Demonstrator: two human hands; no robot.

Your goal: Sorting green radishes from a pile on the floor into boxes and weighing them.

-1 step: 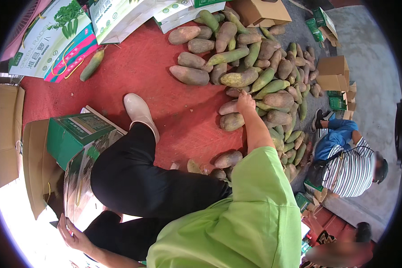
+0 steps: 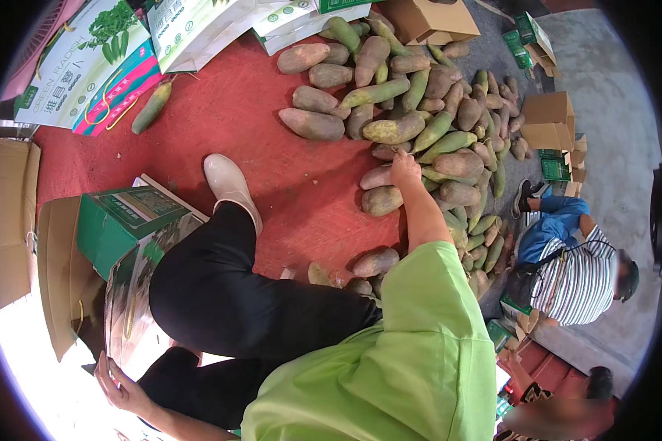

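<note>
My right hand (image 2: 405,170) reaches into a large pile of radishes (image 2: 460,163), some green, others brownish with soil. Its fingers are curled closed among them; the fingertips and whatever they grip are hidden. A yellowish-green radish (image 2: 393,129) lies just beyond the knuckles, and a brownish one (image 2: 382,201) beside the wrist. At lower left my left hand (image 2: 127,391) has its fingers at the lower edge of an open carton (image 2: 118,234), green and printed outside, brown inside. The fingers appear closed on that edge. My legs partly cover the carton.
Printed white gift boxes (image 2: 206,33) stand along the far left, with a lone green radish (image 2: 153,107) on the red floor (image 2: 198,110). Brown cartons (image 2: 548,121) line the right. A person in a striped shirt (image 2: 575,283) sits beyond the pile; another person (image 2: 559,415) is at lower right.
</note>
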